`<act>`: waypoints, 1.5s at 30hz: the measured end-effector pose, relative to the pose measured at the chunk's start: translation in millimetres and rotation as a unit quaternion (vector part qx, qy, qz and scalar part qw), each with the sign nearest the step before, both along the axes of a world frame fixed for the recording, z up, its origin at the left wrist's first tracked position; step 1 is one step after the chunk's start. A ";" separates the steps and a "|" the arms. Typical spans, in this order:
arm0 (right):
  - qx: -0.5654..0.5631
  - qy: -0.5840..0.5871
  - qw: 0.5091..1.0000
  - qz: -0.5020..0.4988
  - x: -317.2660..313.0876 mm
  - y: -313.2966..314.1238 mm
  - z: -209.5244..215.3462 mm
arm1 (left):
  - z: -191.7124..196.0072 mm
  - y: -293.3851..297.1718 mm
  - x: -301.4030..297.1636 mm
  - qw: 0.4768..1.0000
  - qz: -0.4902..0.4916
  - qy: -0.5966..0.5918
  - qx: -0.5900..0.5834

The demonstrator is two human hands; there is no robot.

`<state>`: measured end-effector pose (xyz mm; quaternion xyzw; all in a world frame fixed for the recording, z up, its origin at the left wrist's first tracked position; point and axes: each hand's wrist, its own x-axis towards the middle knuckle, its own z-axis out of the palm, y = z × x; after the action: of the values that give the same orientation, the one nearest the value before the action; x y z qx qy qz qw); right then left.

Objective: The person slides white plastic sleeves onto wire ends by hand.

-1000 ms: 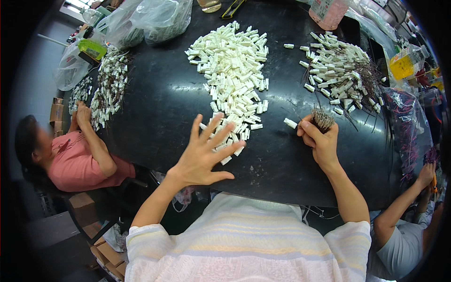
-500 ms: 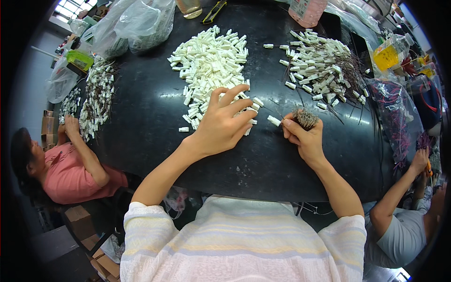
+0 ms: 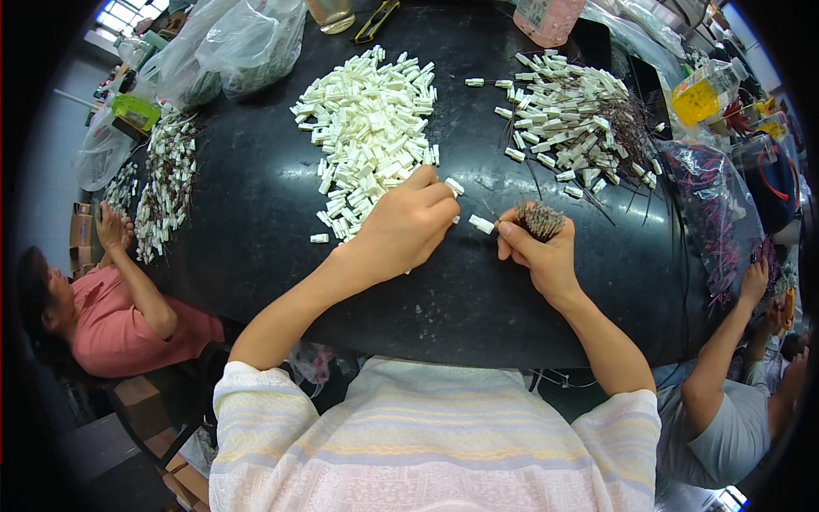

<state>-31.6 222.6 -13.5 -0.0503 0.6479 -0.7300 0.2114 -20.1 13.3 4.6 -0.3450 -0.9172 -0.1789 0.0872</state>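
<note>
My right hand (image 3: 543, 253) is closed around a bundle of thin dark wires (image 3: 540, 222), whose bristly ends point up out of the fist. A single wire sticks out to the left from between the thumb and fingers. Just left of those fingertips is a white plastic connector housing (image 3: 481, 224); whether it is on a wire I cannot tell. My left hand (image 3: 409, 224) is curled over the near right edge of a heap of white connector housings (image 3: 375, 119). Its fingertips are drawn together and point down, and what they pinch is hidden.
At the right lies a pile of housings with dark wires (image 3: 576, 119). A yellow utility knife (image 3: 376, 21), a pink bottle (image 3: 548, 19) and plastic bags (image 3: 252, 51) line the far side. Another person (image 3: 128, 316) works at the left by a second wired pile (image 3: 169, 179); one more (image 3: 717, 410) sits right.
My left hand's spread fingers have drawn together at the heap's edge. My right hand keeps hold of the wires. The whole view has shifted slightly.
</note>
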 end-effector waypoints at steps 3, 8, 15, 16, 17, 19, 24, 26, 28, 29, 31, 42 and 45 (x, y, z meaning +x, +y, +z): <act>0.007 0.000 1.000 0.014 0.6 -0.1 2.5 | -3.1 6.9 11.0 0.900 0.148 -0.241 0.331; 0.039 0.075 0.995 0.045 2.8 0.6 4.1 | -6.1 10.0 5.8 0.656 0.147 -0.443 0.593; 0.055 0.070 0.996 0.031 2.5 -3.3 -0.1 | -11.5 8.1 7.8 0.595 0.144 -0.492 0.619; 0.062 0.079 0.994 0.030 2.9 -3.6 -1.3 | -9.9 8.1 8.2 0.599 0.151 -0.491 0.614; 0.070 0.089 0.993 0.029 3.1 -3.7 -1.9 | -9.4 8.1 8.6 0.604 0.159 -0.490 0.608; 0.072 0.096 0.992 0.028 3.0 -3.9 -1.2 | -10.4 7.7 9.2 0.612 0.162 -0.484 0.605; 0.071 0.112 0.991 0.024 2.6 -3.3 -1.7 | -8.6 8.8 9.3 0.614 0.160 -0.478 0.607; 0.075 0.071 0.995 0.016 2.1 -4.3 2.3 | -7.1 9.6 9.2 0.613 0.166 -0.479 0.606; 0.071 0.068 0.995 0.020 1.5 -3.3 1.2 | -6.8 11.2 9.9 0.616 0.164 -0.486 0.598; 0.068 0.066 0.995 0.026 1.2 -2.8 0.9 | -6.2 12.2 10.3 0.620 0.162 -0.491 0.590; 0.074 0.085 0.993 0.029 1.5 -2.9 -0.1 | -4.8 14.2 11.1 0.635 0.158 -0.496 0.571; 0.107 0.133 0.984 0.046 -0.3 -3.3 -1.4 | -0.1 18.7 10.7 0.714 0.167 -0.474 0.488; 0.061 0.093 0.992 0.059 -3.3 -3.9 -2.1 | 2.8 6.1 -7.2 0.924 0.196 -0.120 0.306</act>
<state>-34.9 218.7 -15.6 -0.1427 0.7039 -0.6678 0.1954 -27.3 19.4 7.4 -0.0905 -0.8707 -0.4704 0.1111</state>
